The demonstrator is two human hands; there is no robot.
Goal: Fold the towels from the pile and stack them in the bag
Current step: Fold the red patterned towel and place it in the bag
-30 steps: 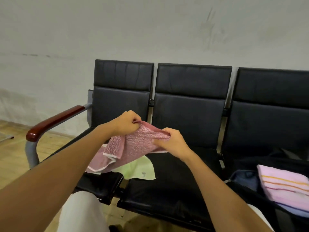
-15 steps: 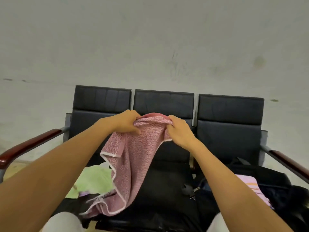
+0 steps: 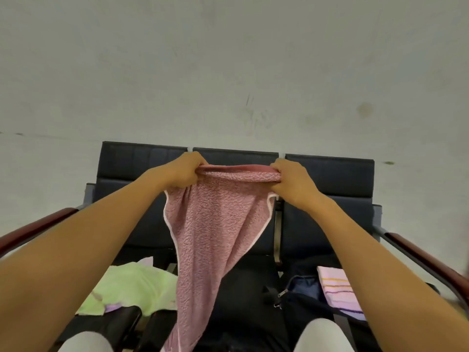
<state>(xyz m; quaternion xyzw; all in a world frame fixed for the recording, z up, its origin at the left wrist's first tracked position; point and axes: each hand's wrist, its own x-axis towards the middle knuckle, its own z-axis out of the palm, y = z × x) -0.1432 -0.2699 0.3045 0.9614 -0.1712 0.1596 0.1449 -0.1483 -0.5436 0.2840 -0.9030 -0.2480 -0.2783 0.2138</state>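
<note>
I have the pink towel [image 3: 215,224] up in the air now, in front of the middle seat [image 3: 243,283] of the bench. A second ago it was still bunched low over the seat, with my two hands close together; now they are spread well apart along its top edge, and the cloth hangs down from them in a long tapering drape toward the front edge of the seat.

My left hand [image 3: 181,171] has its fingers curled round one end of the top edge, and my right hand [image 3: 291,180] grips the other end in the same way. The edge between them is rolled and a little slack, not yet flat.

I judge the towel is now opened enough to begin the first fold. The pile, with a green towel [image 3: 132,288] on top, waits on the left seat. The bag [image 3: 302,298] on the right seat already holds a folded striped towel [image 3: 335,285].
</note>
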